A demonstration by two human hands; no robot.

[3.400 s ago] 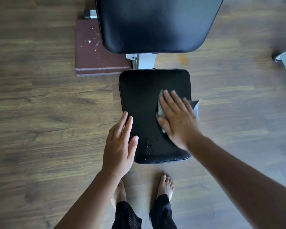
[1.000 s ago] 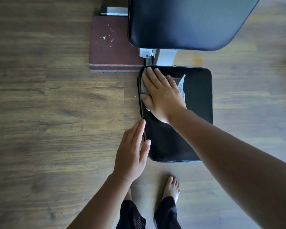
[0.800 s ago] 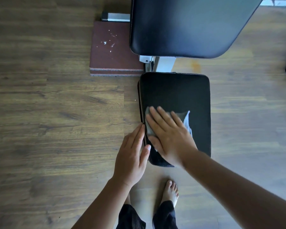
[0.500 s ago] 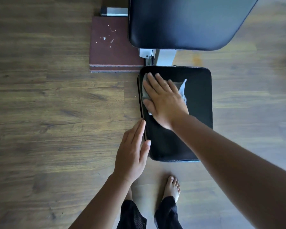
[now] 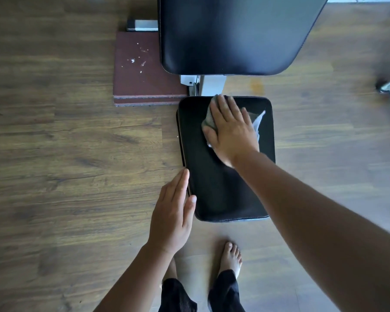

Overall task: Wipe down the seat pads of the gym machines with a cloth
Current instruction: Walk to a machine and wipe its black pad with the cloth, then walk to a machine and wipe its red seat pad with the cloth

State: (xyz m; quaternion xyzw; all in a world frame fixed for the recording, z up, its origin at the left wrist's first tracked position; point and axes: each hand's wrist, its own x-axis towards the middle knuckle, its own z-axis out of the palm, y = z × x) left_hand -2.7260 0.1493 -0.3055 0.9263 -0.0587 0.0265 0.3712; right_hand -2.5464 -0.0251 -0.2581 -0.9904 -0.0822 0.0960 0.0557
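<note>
1. I am pressing my right hand (image 5: 231, 131), fingers straight and close together, flat on a crumpled grey cloth (image 5: 208, 120) at the far edge of the black rectangular vinyl seat pad (image 5: 214, 188).
2. My left hand (image 5: 173, 217), flat with fingers together and holding nothing, is lying along the pad's near left edge.
3. I am judging this as mid-wipe on this seat. The next stroke is calling for a firm pull of the cloth towards me, over the right side.
4. A large black back pad (image 5: 232, 34) is standing just beyond.
</note>
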